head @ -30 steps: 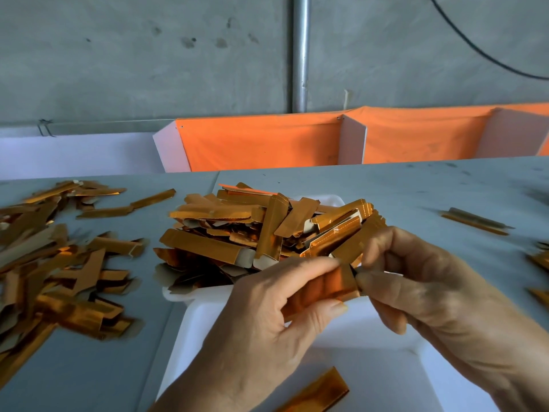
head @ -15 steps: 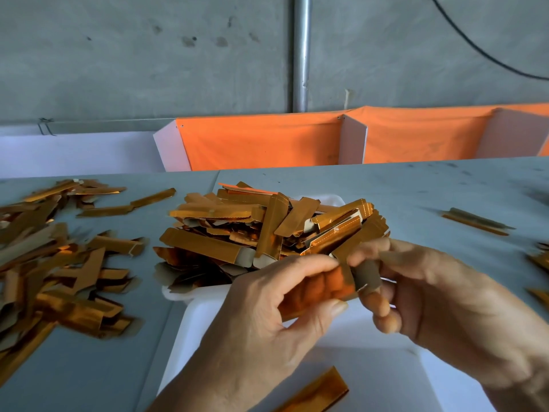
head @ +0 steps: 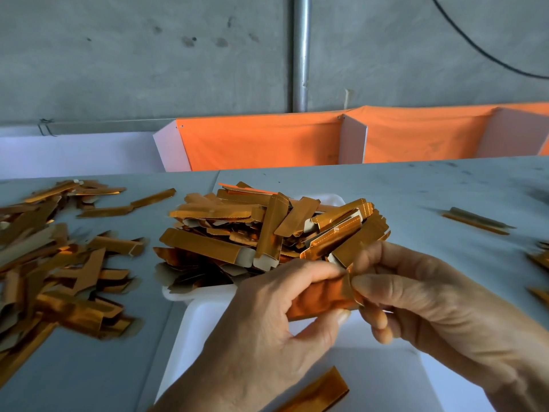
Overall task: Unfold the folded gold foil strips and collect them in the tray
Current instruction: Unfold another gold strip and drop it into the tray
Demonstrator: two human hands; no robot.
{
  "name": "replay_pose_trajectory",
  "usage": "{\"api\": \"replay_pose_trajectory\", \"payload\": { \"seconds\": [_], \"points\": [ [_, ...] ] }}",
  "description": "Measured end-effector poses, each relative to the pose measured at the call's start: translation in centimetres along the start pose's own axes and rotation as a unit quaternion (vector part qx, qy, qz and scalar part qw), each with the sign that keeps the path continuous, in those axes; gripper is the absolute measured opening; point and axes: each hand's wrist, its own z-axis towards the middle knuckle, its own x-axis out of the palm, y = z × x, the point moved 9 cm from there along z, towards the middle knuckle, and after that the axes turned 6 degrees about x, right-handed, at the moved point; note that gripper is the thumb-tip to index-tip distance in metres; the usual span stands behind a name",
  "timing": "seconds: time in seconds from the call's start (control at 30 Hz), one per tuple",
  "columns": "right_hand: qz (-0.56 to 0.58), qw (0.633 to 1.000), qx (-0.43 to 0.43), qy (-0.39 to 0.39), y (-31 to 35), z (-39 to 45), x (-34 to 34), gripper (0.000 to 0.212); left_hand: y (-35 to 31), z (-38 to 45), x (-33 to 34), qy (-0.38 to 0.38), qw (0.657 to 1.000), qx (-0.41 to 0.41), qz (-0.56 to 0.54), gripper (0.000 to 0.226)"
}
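Gold foil strip (head: 319, 297) pinched by both hands over the tray (head: 190, 325).
Left hand (head: 267, 331) steadies; right hand (head: 421, 295) should peel the end flap gently, avoiding tears.

Shiny orange-gold on the foil strips (head: 208, 245), with pale grey-beige card on their undersides and dotted stitch-like lines along some edges. Plain white on the tray (head: 196, 319). Dull blue-grey on the surface (head: 430, 188), flecked with dark marks. Bright orange on the cloth (head: 261, 144) behind, between white panels (head: 352, 141). Mottled grey on the wall (head: 148, 55); silver on the pipe (head: 300, 52); black on the cable (head: 475, 46).
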Motion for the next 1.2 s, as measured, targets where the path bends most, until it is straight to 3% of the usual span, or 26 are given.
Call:
{"api": "replay_pose_trajectory", "payload": {
  "seconds": [0.27, 0.93, 1.2],
  "points": [
    [-0.078, 0.996, 0.008, -0.05, 0.3, -0.2, -0.1, 0.005, 0.0, -0.1, 0.3, 0.003, 1.0, -0.006, 0.011, 0.033],
    [-0.039, 0.998, -0.009, -0.042, 0.5, -0.3, -0.6, 0.012, 0.2, 0.0, 0.2, -0.019, 0.999, -0.012, -0.024, 0.021],
    [-0.122, 0.991, -0.038, -0.049, 1.0, -0.2, -0.3, 0.014, -0.6, -0.1, -0.3, -0.029, 0.999, 0.029, 0.033, 0.027]
  ]
}}
